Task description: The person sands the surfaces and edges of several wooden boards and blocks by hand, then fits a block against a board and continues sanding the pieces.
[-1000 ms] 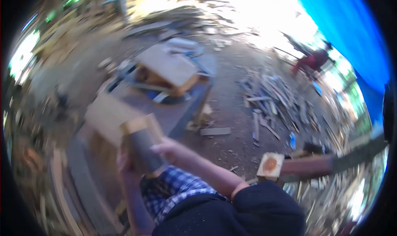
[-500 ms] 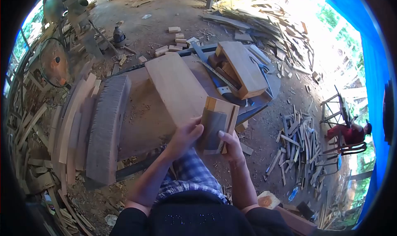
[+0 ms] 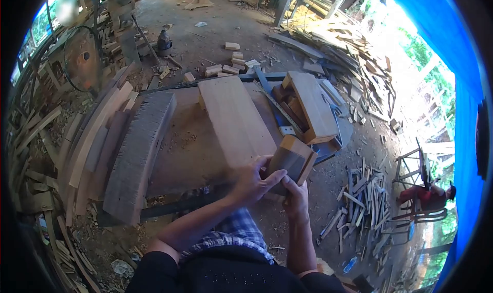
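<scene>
My left hand (image 3: 252, 182) is closed on the near left side of a small wooden block (image 3: 297, 145), held above my lap. A dark grey sheet (image 3: 287, 162), looking like sandpaper, lies curved over the block's face. My right hand (image 3: 296, 199) grips the block's lower end, its thumb pressed near the sheet. Parts of the fingers are hidden behind the block. Just beyond the hands, a wide pale board (image 3: 236, 118) lies on the workbench (image 3: 179, 141).
Right of the board sits a hollow wooden piece (image 3: 317, 111) beside a measuring rule (image 3: 282, 108). A thick rough slab (image 3: 139, 154) stands at left. Scrap wood piles (image 3: 354, 206) lie on the ground. A person in red (image 3: 423, 196) sits far right.
The block with its sheet has tilted and shifted right and slightly down. My left hand has moved right, its thumb now close to my right thumb. The view has also shifted.
</scene>
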The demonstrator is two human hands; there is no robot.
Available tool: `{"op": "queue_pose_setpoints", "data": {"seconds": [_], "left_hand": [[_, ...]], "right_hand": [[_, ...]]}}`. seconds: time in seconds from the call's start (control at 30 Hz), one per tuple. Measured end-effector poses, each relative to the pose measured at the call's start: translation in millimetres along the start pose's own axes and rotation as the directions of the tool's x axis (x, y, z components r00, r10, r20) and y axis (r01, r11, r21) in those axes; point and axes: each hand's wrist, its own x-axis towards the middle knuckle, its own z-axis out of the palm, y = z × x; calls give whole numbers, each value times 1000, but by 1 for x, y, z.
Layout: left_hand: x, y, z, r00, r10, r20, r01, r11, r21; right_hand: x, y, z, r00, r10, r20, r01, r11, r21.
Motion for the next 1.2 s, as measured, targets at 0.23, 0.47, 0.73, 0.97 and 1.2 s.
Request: {"op": "queue_pose_setpoints", "data": {"seconds": [0.23,0.47,0.73,0.97,1.2], "left_hand": [[55,-9,-37,887,406,-222,-151,708,690],[111,-49,-91,858,361,-365,270,288,919],[110,-34,-96,912,287,-294,218,269,938],[110,-31,-93,910,274,-311,241,263,934],[110,-41,-99,897,271,-350,181,498,848]], "right_hand": [[61,-52,-30,993,106,43,-86,938,-335],[142,-80,-10,981,143,131,89,267,-960],[303,-41,118,973,41,227,231,-181,-956],[307,-38,133,934,90,346,357,-285,-890],[137,-71,62,957,196,215,259,-241,-935]]}}
